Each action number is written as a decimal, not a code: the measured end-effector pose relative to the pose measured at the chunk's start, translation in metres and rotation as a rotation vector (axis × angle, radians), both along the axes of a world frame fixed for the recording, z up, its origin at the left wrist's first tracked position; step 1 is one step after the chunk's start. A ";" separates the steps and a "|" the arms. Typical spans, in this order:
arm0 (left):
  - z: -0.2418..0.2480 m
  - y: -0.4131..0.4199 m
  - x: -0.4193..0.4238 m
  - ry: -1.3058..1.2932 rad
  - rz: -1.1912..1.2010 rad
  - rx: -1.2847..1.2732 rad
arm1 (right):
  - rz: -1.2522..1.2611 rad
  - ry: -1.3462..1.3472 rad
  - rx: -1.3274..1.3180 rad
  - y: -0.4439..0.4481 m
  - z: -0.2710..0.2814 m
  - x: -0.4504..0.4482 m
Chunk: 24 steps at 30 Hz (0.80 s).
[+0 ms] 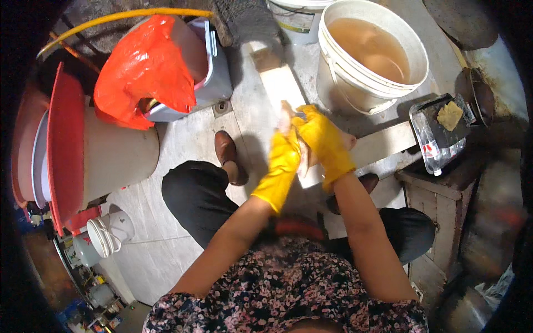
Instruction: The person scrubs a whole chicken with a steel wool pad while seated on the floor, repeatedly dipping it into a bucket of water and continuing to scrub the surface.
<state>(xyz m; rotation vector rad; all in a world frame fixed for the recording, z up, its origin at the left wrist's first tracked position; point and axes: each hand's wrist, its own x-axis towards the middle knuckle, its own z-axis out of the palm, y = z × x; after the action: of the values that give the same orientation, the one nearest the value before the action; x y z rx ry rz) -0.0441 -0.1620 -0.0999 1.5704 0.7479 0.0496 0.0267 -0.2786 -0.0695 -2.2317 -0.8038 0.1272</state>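
My left hand (280, 164), in a yellow rubber glove, grips a pale pinkish piece of raw meat (284, 118), blurred and largely covered by both gloves. It looks skin-on, but its exact kind cannot be told. Over its right side my right hand (325, 137), gloved the same way, is curled around a small grey object (300, 115) too blurred to name. More pale flesh (305, 160) shows between the wrists, and a pinkish end (352, 140) sticks out past the right glove. Beneath the hands lies a whitish board (283, 89), brightly lit.
A white bucket (329, 79) of brownish liquid stands ahead right. Ahead left, a red plastic bag (141, 75) hangs over a grey bin (218, 79). Red basins (66, 145) stand on edge at left. On the right, a tray (416, 125) holds a plastic bottle (431, 150), above a wooden cabinet (433, 204).
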 end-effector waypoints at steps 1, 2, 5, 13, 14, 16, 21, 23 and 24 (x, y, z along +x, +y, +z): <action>-0.002 -0.003 0.000 -0.027 0.047 -0.056 | 0.043 -0.113 -0.072 -0.002 -0.001 0.002; -0.004 -0.003 0.005 -0.064 0.086 -0.103 | 0.071 -0.240 -0.132 -0.002 -0.002 0.008; -0.010 -0.001 0.015 -0.088 0.207 -0.573 | -0.087 -0.067 0.185 -0.019 -0.038 -0.019; -0.025 0.005 0.004 -0.106 0.206 -0.692 | -0.039 0.053 0.181 -0.017 -0.019 -0.024; -0.008 -0.001 0.005 -0.125 0.117 -0.390 | 0.041 -0.377 0.092 -0.012 -0.028 -0.005; 0.016 0.000 0.008 -0.074 0.065 -0.334 | -0.203 0.069 0.144 0.013 -0.021 0.009; 0.032 0.009 0.011 0.038 0.116 -0.718 | 0.105 -0.434 0.034 -0.019 -0.017 -0.023; -0.024 0.029 -0.008 -0.047 0.194 -0.975 | -0.071 0.207 0.094 -0.025 0.026 -0.070; -0.066 0.037 -0.014 -0.137 0.232 -1.142 | -0.159 0.510 0.108 -0.027 0.045 -0.077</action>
<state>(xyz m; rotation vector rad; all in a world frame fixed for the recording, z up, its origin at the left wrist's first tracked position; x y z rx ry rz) -0.0577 -0.1246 -0.1654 0.3887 0.6537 -0.0898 -0.0498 -0.3051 -0.0248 -2.0202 -0.3464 0.5377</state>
